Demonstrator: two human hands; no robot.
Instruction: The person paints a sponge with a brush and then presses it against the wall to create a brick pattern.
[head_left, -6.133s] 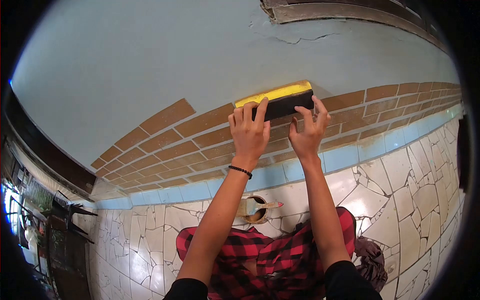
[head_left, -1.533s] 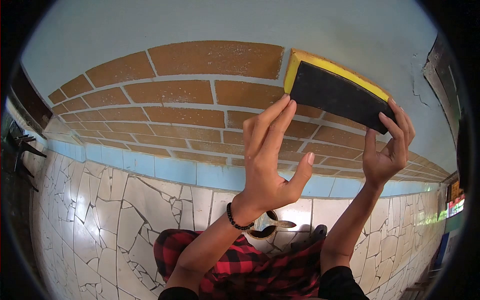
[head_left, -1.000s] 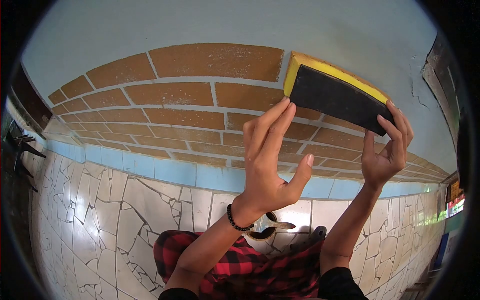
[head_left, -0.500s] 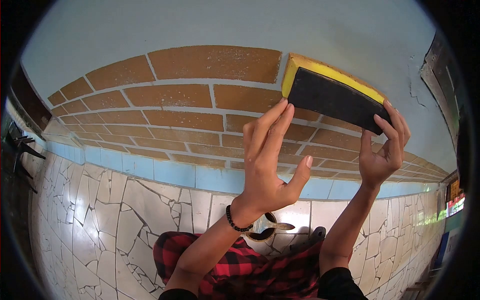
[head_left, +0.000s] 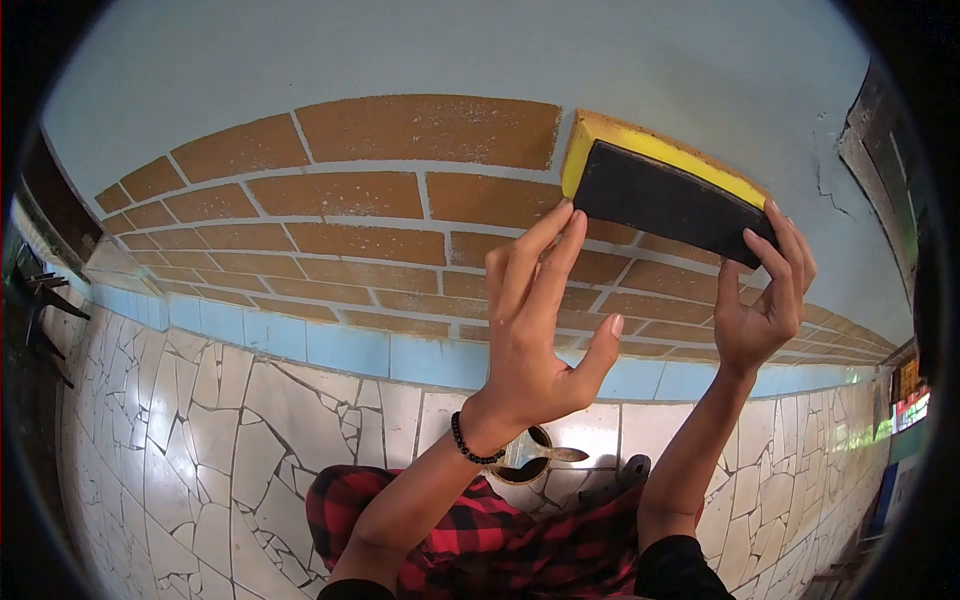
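Note:
A yellow sponge block with a black backing (head_left: 675, 203) sits against the wall, level with the top row of painted bricks. My right hand (head_left: 763, 300) grips its right end, the fingers over the edge and the thumb underneath. At its lower left corner, the fingertips of my left hand (head_left: 540, 320) touch the block, with those fingers stretched out and the thumb held apart. Brown brick shapes (head_left: 430, 130), split by pale blue lines, cover the wall to the left and below. Whatever lies behind the sponge is hidden.
On the floor between my legs stands a container of dark liquid (head_left: 524, 472), a brush (head_left: 565, 454) laid across it. Light blue tiles (head_left: 350, 350) edge the wall's foot above the cracked-pattern tile floor (head_left: 200, 440). Dark furniture (head_left: 45, 300) is at far left.
The sponge block and my right hand have shifted very slightly to the left. My left hand stays at the same corner.

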